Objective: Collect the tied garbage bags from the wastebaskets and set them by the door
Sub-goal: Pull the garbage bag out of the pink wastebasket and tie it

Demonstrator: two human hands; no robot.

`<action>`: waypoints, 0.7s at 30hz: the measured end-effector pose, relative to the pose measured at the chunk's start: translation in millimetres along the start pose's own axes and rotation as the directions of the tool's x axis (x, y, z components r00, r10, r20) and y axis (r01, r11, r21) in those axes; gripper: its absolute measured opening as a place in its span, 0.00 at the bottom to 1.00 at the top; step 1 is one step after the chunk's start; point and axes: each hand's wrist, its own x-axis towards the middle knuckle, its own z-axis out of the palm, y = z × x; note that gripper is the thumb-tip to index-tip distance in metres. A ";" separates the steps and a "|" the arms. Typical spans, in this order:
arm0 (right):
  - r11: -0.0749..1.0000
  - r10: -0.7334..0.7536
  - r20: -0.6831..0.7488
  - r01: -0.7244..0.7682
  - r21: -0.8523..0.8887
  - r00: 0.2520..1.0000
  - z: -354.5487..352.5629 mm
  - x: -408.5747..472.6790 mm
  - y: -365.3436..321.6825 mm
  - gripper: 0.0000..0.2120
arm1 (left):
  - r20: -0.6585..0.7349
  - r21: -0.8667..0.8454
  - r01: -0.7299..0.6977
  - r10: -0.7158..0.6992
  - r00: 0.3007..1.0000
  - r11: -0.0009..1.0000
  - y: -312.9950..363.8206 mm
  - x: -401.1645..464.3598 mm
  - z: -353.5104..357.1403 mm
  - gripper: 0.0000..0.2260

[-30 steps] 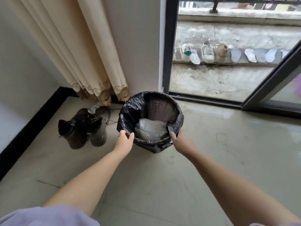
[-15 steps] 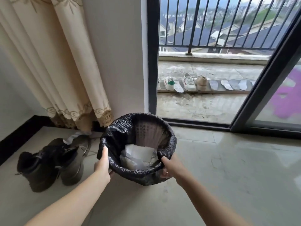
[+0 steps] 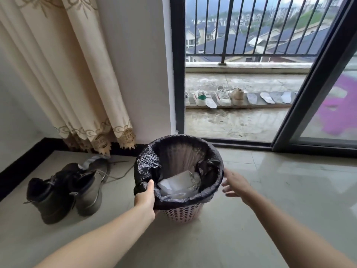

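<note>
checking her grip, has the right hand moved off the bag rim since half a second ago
Yes. The right hand has let go of the bag and now sits open just right of the basket, towards the sliding door side.

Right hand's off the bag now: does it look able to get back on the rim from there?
Probably yes. The right hand hovers open just beside the bag rim on the basket, with nothing between them; the left hand grips the opposite side.

The black plastic garbage bag (image 3: 146, 167) hides most of the pink perforated wastebasket (image 3: 183, 212). The left hand (image 3: 145, 199) has its fingers out of sight under the bag's rim. Crumpled white contents (image 3: 178, 185) are indistinct.
</note>
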 end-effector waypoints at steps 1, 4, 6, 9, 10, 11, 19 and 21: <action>0.994 -0.012 -0.071 0.004 -0.111 0.997 -3.1 0.7 5.6 0.20 | 0.033 -0.037 0.015 -0.014 0.999 0.999 -1.4 -5.1 3.8 0.16; 0.980 0.185 -0.100 -0.192 -0.058 0.978 -3.1 -11.6 25.4 0.25 | 0.176 -0.087 0.101 -0.085 0.981 0.991 -4.0 -14.9 6.2 0.14; 0.862 0.390 0.152 -0.418 0.286 0.908 6.3 -23.2 33.2 0.32 | 0.218 -0.065 0.139 -0.122 0.968 0.988 -10.2 -14.0 5.0 0.14; 0.597 0.317 0.375 -0.491 0.635 0.871 15.0 -23.8 25.9 0.36 | 0.242 -0.055 0.130 -0.113 0.964 0.990 -11.1 -20.6 5.4 0.11; 0.556 0.285 0.367 -0.465 0.689 0.885 15.8 -22.4 18.5 0.34 | 0.241 -0.055 0.125 -0.109 0.964 0.991 -8.8 -22.7 5.6 0.10; 0.533 0.270 0.358 -0.449 0.717 0.894 15.3 -18.6 12.1 0.27 | 0.234 -0.053 0.120 -0.105 0.967 0.991 -6.0 -24.3 5.1 0.09; 0.576 0.343 0.372 -0.506 0.642 0.863 21.8 -11.9 31.7 0.27 | 0.217 -0.107 0.150 -0.124 0.968 0.983 -7.1 -47.0 -5.0 0.09; 0.599 0.354 0.374 -0.515 0.613 0.857 30.5 -12.0 31.6 0.31 | 0.210 -0.120 0.121 -0.094 0.973 0.985 -7.7 -55.1 -3.4 0.07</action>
